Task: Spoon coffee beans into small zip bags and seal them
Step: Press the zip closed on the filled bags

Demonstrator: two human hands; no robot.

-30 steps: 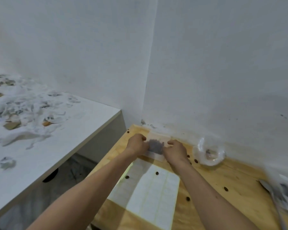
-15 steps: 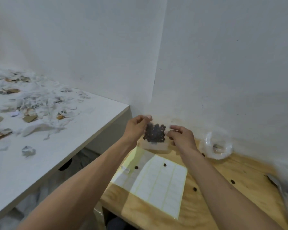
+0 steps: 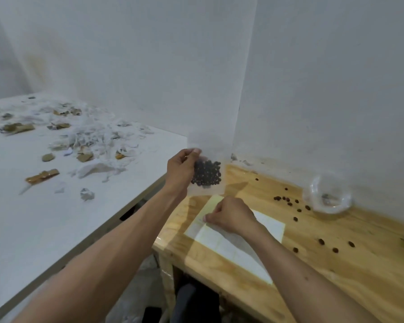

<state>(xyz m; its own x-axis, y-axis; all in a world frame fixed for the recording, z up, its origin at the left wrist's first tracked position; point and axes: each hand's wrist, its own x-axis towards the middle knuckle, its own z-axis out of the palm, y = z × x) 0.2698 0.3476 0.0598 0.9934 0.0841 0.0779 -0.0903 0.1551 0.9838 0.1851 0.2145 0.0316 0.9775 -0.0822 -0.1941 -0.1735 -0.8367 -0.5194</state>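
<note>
My left hand point(image 3: 181, 169) holds a small clear zip bag point(image 3: 207, 174) of dark coffee beans up above the wooden table's far left corner, pinching it by its left edge. My right hand point(image 3: 231, 215) is lower, on a white label sheet point(image 3: 233, 238) that lies flat on the wooden table point(image 3: 336, 271). Its fingers are curled and pinch at the sheet's surface near the upper left corner. What lies between the fingertips is too small to tell.
Loose coffee beans point(image 3: 289, 202) lie scattered over the wood to the right. A clear plastic bowl point(image 3: 329, 197) stands by the wall at right. A white table point(image 3: 56, 206) on the left carries torn paper and brown scraps point(image 3: 86, 136). White walls meet in the corner behind.
Both hands lifted the bean bag off the table. My right hand then let go of it and dropped to the label sheet, while my left keeps the bag raised.
</note>
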